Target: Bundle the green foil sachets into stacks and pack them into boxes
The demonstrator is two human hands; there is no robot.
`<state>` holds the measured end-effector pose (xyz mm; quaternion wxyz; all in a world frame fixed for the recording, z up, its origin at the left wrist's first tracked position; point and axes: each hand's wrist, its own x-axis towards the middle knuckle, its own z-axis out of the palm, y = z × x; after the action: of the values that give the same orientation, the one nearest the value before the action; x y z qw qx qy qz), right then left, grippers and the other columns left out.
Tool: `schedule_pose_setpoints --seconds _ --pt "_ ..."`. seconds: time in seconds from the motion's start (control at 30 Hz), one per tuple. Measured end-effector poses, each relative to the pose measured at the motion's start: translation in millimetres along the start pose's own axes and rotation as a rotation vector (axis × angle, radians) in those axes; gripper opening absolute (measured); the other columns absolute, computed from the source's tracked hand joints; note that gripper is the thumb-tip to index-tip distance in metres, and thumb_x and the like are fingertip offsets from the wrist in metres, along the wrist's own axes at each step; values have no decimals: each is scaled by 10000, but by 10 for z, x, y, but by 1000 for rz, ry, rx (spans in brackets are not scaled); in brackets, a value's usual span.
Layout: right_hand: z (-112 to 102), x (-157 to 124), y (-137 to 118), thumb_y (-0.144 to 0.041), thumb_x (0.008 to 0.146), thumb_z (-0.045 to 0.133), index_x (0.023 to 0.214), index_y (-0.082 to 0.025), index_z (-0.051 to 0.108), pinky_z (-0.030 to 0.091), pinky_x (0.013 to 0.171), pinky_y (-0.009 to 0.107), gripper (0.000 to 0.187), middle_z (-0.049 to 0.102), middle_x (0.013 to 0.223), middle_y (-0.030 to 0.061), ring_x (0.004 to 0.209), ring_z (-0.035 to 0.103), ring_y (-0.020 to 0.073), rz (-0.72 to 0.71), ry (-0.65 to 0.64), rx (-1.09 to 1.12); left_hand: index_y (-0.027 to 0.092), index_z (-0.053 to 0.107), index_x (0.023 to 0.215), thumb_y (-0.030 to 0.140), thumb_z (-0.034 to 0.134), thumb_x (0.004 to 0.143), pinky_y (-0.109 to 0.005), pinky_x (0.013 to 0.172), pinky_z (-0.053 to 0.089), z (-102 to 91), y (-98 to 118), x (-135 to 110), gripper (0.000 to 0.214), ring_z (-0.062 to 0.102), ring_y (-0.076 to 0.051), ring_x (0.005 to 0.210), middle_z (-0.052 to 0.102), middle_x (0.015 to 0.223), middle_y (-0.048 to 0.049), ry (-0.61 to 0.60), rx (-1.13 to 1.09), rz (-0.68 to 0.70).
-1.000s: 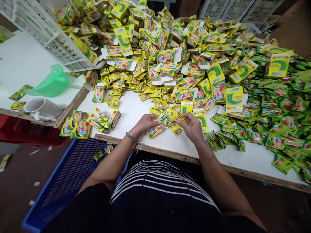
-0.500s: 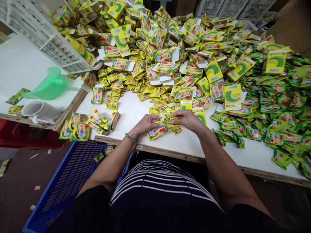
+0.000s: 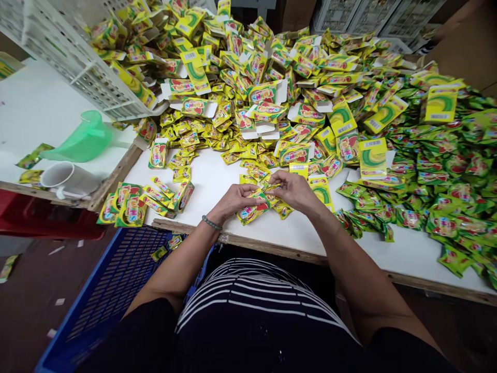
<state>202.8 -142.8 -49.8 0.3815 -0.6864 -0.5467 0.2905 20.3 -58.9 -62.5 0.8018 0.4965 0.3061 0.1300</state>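
Note:
My left hand (image 3: 232,201), with a beaded bracelet at the wrist, is closed around a small yellow-and-green carton (image 3: 253,211) tilted just above the table's front edge. At the carton's right end, the fingers of my right hand (image 3: 294,190) pinch a small yellow sachet (image 3: 272,187). Whether part of the sachet is inside the carton is hidden by my fingers. Loose yellow sachets (image 3: 283,209) lie right under and behind my hands. To the left stand several filled-looking cartons (image 3: 131,208) near the edge.
A large heap of open-flapped cartons (image 3: 267,93) and yellow sachets spreads behind my hands. Green sachets (image 3: 446,197) pile up on the right. At left are a white crate (image 3: 89,72), a green scoop (image 3: 83,140) and a white mug (image 3: 70,178). A blue crate (image 3: 104,290) sits below the edge.
My right hand has shifted slightly, lifting the pinched sachet a little at the carton's end. My left hand still holds the carton in nearly the same place.

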Motion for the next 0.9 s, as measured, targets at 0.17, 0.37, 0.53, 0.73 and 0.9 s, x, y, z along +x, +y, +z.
schedule_pose_setpoints --seconds 0.17,0.37,0.53,0.73,0.9 --pt "102 16 -23 -253 660 711 806 -211 649 419 589 270 164 605 703 -22 606 500 123 -1 44 -10 86 716 912 172 926 449 -199 594 488 36 -23 14 515 646 -101 598 716 674 -8 9 -17 -22" --pt "209 -37 21 -287 746 653 950 -235 641 545 735 352 211 694 818 15 767 652 182 1 154 159 102 697 869 183 918 475 -208 592 487 47 -25 49 459 645 -101 592 723 695 -5 129 -128 -13" --pt "237 -74 -16 -282 731 687 1124 -247 578 572 809 398 409 735 857 10 781 693 190 5 238 233 101 698 882 148 907 484 -232 637 506 59 -2 49 452 642 -106 593 723 699 -5 126 -111 -5" --pt "177 -43 -209 -248 825 539 1295 -250 500 543 746 358 471 755 866 6 723 669 177 4 4 111 100 689 897 197 920 457 -217 609 487 55 -16 20 506 625 -101 575 703 658 12 119 -124 18" --pt "183 -45 -329 -236 842 512 1356 -226 484 496 697 339 515 701 671 -17 606 600 175 -14 -126 -22 129 659 1018 263 907 514 -220 537 450 23 -62 25 577 604 -118 520 657 589 32 117 -50 89"
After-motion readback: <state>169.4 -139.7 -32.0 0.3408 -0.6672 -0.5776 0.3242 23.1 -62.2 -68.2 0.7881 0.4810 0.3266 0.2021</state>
